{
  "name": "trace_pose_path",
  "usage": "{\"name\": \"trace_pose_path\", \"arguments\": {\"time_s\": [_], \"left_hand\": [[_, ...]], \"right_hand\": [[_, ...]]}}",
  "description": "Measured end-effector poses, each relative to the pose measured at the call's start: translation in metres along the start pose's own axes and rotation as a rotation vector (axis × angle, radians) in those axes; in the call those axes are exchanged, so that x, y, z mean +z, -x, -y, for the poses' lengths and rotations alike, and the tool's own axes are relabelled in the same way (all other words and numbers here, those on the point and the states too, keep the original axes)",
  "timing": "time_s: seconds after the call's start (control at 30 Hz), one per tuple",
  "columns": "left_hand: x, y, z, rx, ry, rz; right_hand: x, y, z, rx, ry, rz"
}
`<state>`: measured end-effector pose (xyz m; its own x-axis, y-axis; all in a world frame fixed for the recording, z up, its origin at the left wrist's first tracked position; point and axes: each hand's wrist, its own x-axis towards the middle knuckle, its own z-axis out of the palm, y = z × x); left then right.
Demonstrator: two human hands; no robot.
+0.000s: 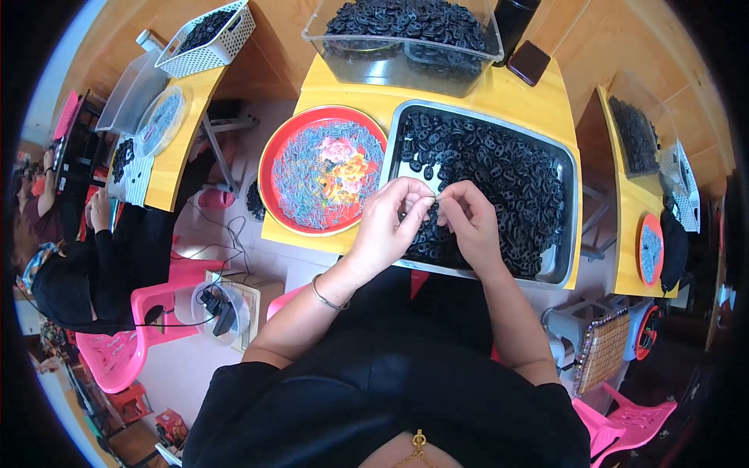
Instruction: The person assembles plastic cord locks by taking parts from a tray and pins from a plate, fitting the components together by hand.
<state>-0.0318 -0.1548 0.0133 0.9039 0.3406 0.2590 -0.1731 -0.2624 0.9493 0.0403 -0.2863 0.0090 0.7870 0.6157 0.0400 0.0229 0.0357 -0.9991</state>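
My left hand [392, 221] and my right hand [470, 221] meet fingertip to fingertip above the left part of a metal tray [578, 204]. Both are closed in a pinch, and whatever sits between the fingertips is too small to make out. Under them the tray holds a heap of small black oval pieces with holes [499, 171]. Left of the tray, partly beside my left wrist, lies a round red tray [268, 173] with a flower pattern, strewn with many thin silvery pin-like pieces [300, 183].
A clear bin [406, 76] of black pieces stands at the table's back, with a dark box [528, 64] to its right. Left, another person [70, 285] sits at a table with a white basket [207, 47]. Pink chairs [129, 343] and a bucket with cables [222, 312] stand on the floor.
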Motion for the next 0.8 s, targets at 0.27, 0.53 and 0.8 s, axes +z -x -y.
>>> {"name": "trace_pose_path", "arguments": {"time_s": [0.27,0.53,0.8], "left_hand": [[0.004,-0.006,0.001,-0.212,0.436,0.032],[-0.013,-0.034,0.009,0.150,-0.421,0.126],[0.010,-0.054,0.033,0.269,-0.927,0.328]], "right_hand": [[0.001,-0.005,-0.004,-0.104,-0.122,0.018],[-0.014,-0.012,0.006,-0.069,-0.109,-0.087],[-0.023,-0.010,-0.005,-0.025,-0.219,-0.144]]}}
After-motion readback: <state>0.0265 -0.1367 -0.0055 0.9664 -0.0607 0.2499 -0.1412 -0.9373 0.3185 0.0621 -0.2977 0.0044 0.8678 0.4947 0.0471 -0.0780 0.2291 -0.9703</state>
